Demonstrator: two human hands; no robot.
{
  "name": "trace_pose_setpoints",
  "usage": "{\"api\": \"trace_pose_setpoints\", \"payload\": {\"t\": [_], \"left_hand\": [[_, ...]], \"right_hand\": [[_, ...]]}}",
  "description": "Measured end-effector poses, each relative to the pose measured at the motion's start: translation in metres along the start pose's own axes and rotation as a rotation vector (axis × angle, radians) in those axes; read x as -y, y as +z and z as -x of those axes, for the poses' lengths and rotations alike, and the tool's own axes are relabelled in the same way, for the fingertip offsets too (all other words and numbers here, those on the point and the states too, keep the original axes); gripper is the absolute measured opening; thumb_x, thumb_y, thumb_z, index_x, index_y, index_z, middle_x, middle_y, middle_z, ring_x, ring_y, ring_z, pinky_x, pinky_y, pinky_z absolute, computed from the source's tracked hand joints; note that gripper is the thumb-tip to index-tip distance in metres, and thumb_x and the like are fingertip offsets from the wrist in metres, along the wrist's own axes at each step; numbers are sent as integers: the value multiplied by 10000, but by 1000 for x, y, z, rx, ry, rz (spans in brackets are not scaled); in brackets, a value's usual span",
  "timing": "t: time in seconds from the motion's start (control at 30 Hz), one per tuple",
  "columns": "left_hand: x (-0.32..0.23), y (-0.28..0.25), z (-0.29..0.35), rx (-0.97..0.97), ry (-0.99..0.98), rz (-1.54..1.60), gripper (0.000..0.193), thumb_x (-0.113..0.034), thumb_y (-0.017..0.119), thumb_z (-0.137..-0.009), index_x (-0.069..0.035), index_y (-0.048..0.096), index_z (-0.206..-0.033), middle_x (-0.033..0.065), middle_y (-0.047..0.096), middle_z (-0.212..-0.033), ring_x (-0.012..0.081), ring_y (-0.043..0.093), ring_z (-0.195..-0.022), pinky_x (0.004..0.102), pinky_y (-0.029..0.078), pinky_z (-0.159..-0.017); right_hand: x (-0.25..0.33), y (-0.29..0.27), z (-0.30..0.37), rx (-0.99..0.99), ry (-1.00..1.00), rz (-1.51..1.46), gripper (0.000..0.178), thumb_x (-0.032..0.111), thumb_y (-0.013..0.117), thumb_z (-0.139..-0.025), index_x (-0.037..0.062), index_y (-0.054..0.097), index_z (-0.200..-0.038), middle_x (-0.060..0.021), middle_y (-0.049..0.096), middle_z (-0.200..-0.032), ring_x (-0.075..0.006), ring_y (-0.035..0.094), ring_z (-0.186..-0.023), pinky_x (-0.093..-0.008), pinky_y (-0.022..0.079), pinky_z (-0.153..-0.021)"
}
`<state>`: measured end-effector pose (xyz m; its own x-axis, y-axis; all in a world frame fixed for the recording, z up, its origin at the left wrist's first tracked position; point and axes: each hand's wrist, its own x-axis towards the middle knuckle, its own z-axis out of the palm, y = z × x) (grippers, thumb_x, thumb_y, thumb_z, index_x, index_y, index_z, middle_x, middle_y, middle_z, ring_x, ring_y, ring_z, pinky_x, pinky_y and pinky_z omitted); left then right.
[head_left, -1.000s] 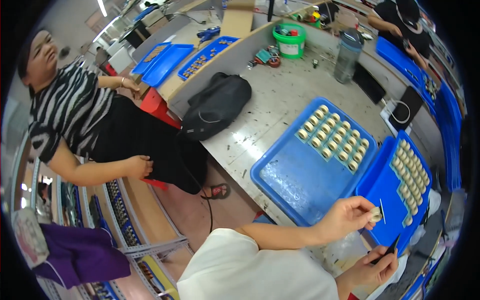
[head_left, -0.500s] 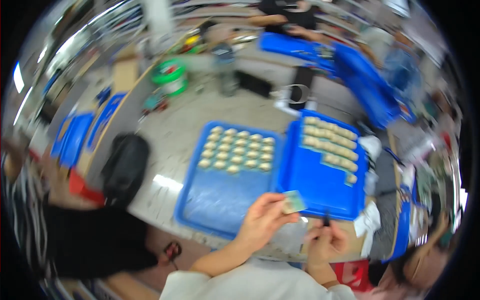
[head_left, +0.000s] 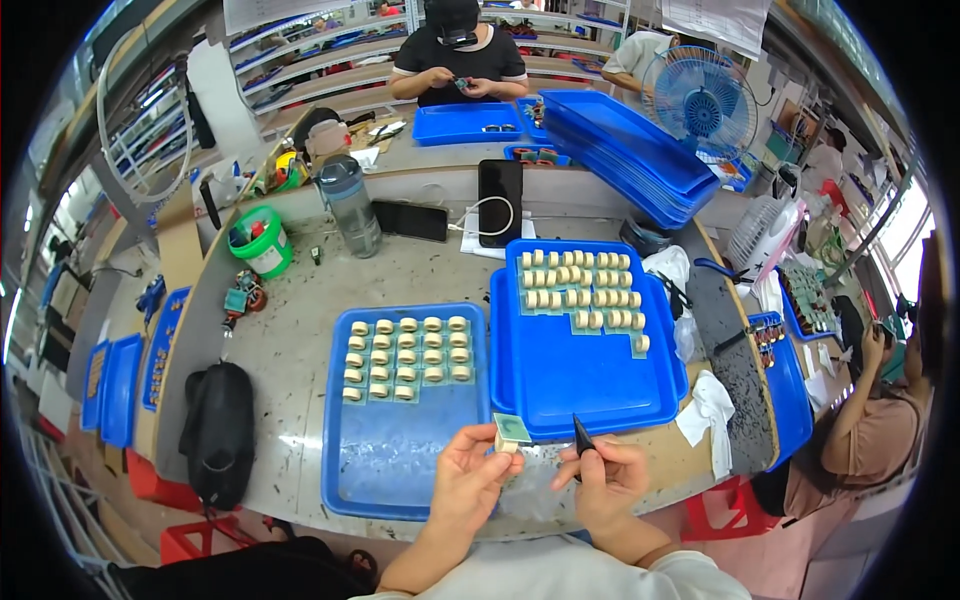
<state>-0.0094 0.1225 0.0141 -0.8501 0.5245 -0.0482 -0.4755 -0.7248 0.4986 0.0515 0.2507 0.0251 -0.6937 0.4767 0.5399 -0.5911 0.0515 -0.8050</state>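
Observation:
My left hand (head_left: 466, 480) pinches a small green circuit board (head_left: 512, 428) with a cream ring-shaped part under it, held up near the trays' front edges. Beside it, my right hand (head_left: 606, 482) grips a slim black pointed tool (head_left: 582, 434), tip upward and apart from the board; its exact kind is unclear. Ahead and left lies a blue tray (head_left: 400, 470) with rows of similar boards, cream rings upward, in its far half. The brighter blue tray (head_left: 590, 385) ahead of my right hand carries more of these at its far side and sits on another tray.
A water bottle (head_left: 349, 205), two phones (head_left: 410, 221) and a green bucket (head_left: 262, 245) stand toward the back. A black case (head_left: 215, 436) lies at left, white cloth (head_left: 708, 412) at right. Stacked blue trays (head_left: 630, 155) and a fan (head_left: 703, 100) are beyond; another person (head_left: 458, 60) works opposite.
The view has shifted and sharpened, so the trays appear further left. The board in my left hand has tilted, its ring now below. Both hands still hold the same things.

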Motion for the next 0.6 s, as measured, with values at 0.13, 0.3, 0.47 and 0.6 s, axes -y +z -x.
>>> {"api": "trace_pose_setpoints", "payload": {"t": [0.13,0.3,0.47,0.6], "left_hand": [[2,-1,5,-25,22,-5,265,57,520,-751,9,451,-1002,135,542,-898,185,568,-773,280,496,-688],[2,5,-2,-48,105,-70,224,1,559,-748,-18,474,-954,87,541,-831,149,518,-685,258,420,-596],[-1,9,-1,-80,62,-124,194,29,554,-735,-9,455,-898,60,538,-805,101,502,-684,215,398,-568],[0,12,-1,-113,157,-218,278,91,595,-675,-6,449,-891,76,542,-835,103,517,-729,217,412,-605]], "right_hand": [[-1,0,2,31,21,-36,225,-91,434,-780,8,376,-973,-213,543,-807,-185,565,-507,-281,483,-467],[-5,-3,4,68,33,9,242,-83,422,-788,31,353,-990,-205,527,-820,-186,557,-526,-283,479,-469],[10,-2,1,201,-5,134,278,-82,458,-766,49,384,-1000,-192,539,-797,-184,570,-559,-276,495,-487],[6,4,-3,262,-147,244,277,-98,569,-681,-15,463,-923,-132,562,-648,-158,552,-513,-247,451,-440]]}}
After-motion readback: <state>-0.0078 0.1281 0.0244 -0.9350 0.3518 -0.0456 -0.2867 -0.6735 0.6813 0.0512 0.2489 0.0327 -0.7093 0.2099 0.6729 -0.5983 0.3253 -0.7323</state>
